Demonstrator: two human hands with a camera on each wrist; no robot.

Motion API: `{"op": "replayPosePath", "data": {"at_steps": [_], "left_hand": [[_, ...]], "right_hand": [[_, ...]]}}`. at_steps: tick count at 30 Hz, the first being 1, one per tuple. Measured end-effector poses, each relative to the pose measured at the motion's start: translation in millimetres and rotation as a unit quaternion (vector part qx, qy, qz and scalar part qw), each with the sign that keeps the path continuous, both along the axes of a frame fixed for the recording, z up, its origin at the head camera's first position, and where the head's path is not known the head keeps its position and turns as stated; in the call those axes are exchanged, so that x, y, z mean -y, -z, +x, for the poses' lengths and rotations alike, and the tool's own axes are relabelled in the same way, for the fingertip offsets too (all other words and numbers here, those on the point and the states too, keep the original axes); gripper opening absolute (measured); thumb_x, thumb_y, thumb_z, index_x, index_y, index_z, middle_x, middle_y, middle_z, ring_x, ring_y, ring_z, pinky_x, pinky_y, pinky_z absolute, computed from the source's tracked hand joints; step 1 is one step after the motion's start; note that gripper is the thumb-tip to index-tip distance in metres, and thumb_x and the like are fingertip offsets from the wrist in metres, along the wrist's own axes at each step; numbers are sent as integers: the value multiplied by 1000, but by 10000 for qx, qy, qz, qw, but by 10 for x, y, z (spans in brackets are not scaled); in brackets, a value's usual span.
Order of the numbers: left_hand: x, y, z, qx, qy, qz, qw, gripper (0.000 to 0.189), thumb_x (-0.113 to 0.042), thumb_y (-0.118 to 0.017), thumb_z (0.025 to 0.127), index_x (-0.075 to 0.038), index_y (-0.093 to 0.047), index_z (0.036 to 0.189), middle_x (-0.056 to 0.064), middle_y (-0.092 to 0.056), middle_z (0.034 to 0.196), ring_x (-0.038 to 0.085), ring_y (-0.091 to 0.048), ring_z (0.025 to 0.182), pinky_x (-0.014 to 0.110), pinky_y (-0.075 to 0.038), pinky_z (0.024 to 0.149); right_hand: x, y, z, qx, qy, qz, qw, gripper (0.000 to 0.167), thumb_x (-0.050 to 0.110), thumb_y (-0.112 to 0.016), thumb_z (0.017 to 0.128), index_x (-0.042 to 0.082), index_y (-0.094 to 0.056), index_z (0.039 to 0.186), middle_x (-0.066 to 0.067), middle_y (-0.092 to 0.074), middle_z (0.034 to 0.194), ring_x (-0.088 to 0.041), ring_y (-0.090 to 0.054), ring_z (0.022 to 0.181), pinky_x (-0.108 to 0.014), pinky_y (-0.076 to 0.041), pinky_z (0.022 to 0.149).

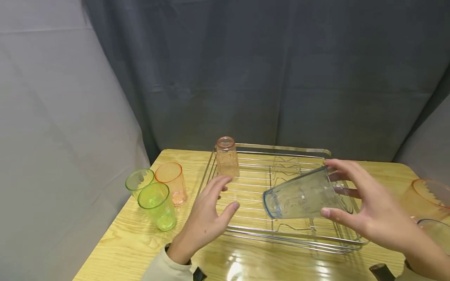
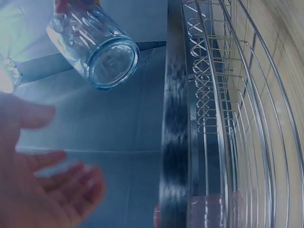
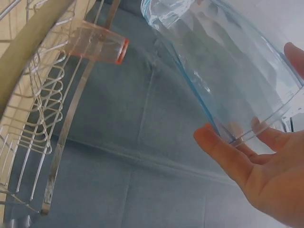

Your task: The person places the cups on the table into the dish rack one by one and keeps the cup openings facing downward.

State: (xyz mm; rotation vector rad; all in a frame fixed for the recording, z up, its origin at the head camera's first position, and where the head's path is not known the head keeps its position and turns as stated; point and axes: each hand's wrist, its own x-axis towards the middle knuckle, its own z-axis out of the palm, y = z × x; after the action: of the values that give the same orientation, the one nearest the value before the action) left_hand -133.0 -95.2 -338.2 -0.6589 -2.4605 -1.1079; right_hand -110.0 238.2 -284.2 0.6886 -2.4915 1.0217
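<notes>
A clear blue cup (image 1: 299,195) is tilted on its side above the wire dish rack (image 1: 253,230), its blue rim toward the left. My right hand (image 1: 372,210) grips it around the base end, thumb on the near side and fingers on the far side. My left hand (image 1: 211,218) hovers over the rack's left part with fingers loosely bent and parted, holding nothing. In the left wrist view the cup's round mouth (image 2: 113,64) faces that hand, apart from it. An orange-tinted cup (image 1: 227,158) stands upside down in the rack's back left corner.
Left of the rack, two green cups (image 1: 158,207) and an orange cup (image 1: 172,181) stand upright on the wooden table (image 1: 116,249). At the right edge are another orange cup (image 1: 427,199) and a dark-rimmed cup (image 1: 436,234). A grey curtain (image 1: 246,78) hangs behind.
</notes>
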Motion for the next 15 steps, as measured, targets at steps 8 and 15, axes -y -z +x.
{"op": "replayPosePath", "data": {"at_steps": [8, 15], "left_hand": [[-150, 71, 23, 286, 1119, -607, 9914, 70, -31, -77, 86, -18, -44, 147, -4, -53, 144, 12, -58, 119, 31, -52, 96], [-248, 88, 23, 470, 1309, -902, 9862, 76, -37, -72, 90, -22, -32, 153, -4, -54, 142, 12, -62, 113, 24, -53, 88]], "right_hand": [[69, 86, -6, 181, -146, 5, 9997, 95, 8, -88, 70, 24, -39, 149, 6, -48, 134, 10, -47, 115, -2, -44, 85], [75, 127, -17, 224, -66, -89, 9997, 92, 9, -87, 71, 26, -39, 148, 10, -48, 134, 10, -48, 115, -5, -46, 82]]}}
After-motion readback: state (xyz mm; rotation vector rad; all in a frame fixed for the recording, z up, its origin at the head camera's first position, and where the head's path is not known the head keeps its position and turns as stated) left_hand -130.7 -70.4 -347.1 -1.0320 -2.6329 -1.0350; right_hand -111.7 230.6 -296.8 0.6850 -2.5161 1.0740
